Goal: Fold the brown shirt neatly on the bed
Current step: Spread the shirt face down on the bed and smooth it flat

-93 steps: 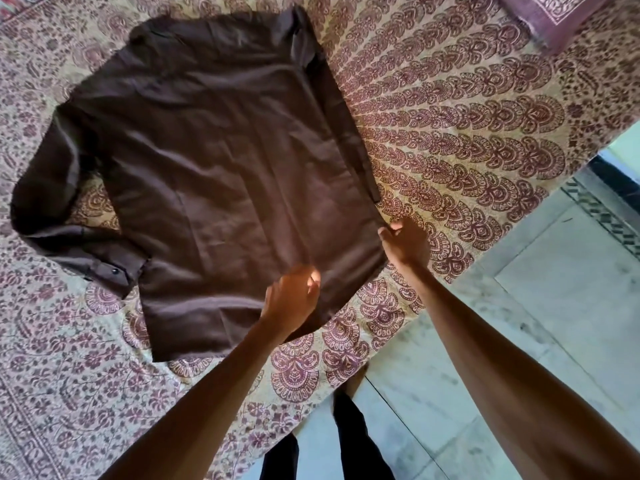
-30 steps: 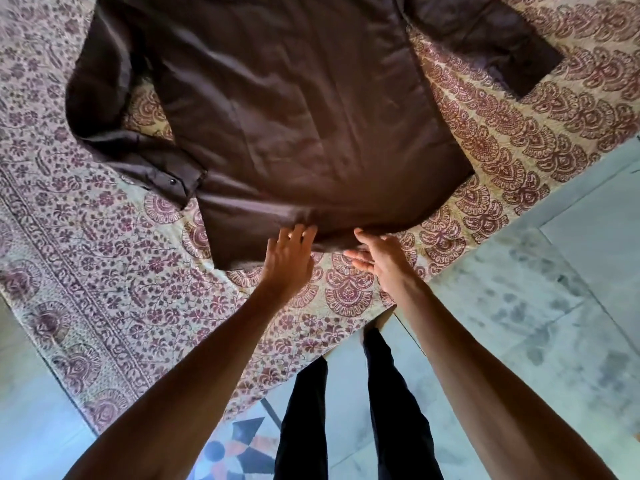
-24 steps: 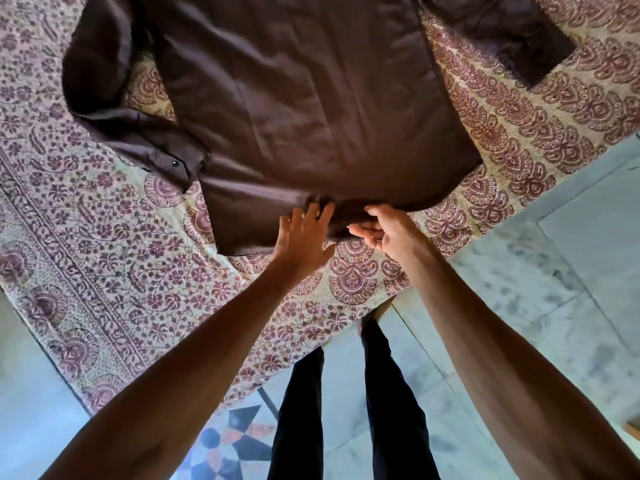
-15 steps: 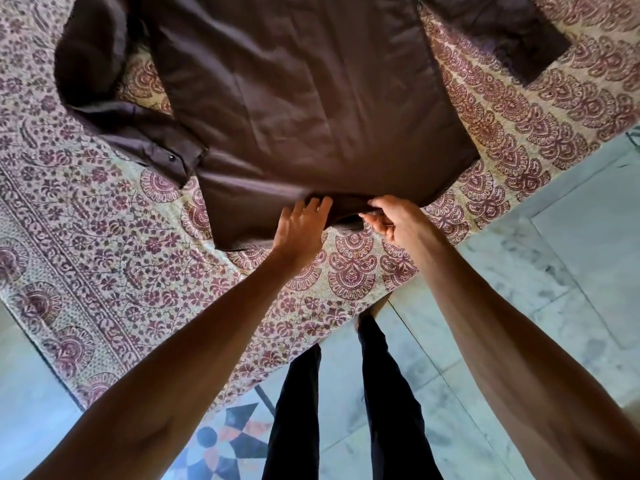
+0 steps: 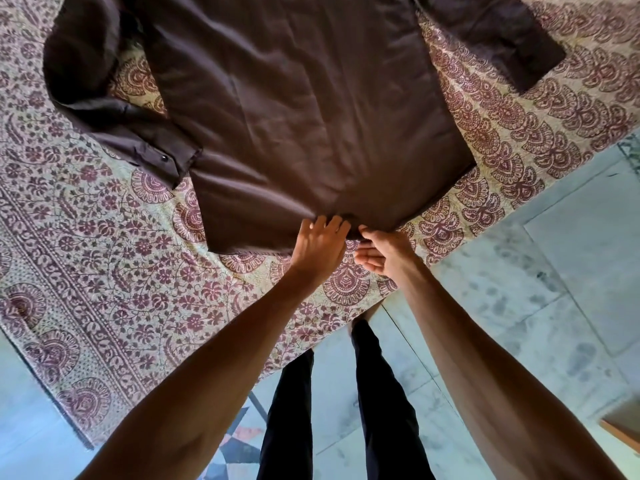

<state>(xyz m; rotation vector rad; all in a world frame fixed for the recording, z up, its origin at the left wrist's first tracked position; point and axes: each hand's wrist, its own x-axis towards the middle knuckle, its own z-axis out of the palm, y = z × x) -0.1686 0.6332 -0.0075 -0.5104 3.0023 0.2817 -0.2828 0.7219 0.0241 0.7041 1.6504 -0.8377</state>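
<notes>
The brown shirt [image 5: 304, 109] lies flat on the bed, its hem toward me. One sleeve bends back at the left, with a buttoned cuff [image 5: 162, 157]. The other sleeve [image 5: 502, 36] stretches off to the upper right. My left hand [image 5: 318, 247] rests with straight fingers on the middle of the hem. Just right of it, my right hand [image 5: 384, 252] is turned palm up and pinches the hem edge between thumb and forefinger. A small dark bunch of cloth sits between the two hands.
A cream bedsheet [image 5: 104, 258] with maroon print covers the bed; its edge runs diagonally just below my hands. Beyond it are the pale marble floor [image 5: 554, 271], my legs in black trousers [image 5: 377, 393], and a wooden corner [image 5: 620, 424] at the lower right.
Both hands moved from apart on the hem to close together at its middle. The right hand turned palm up and pinched the hem edge. The right sleeve now lies spread out.
</notes>
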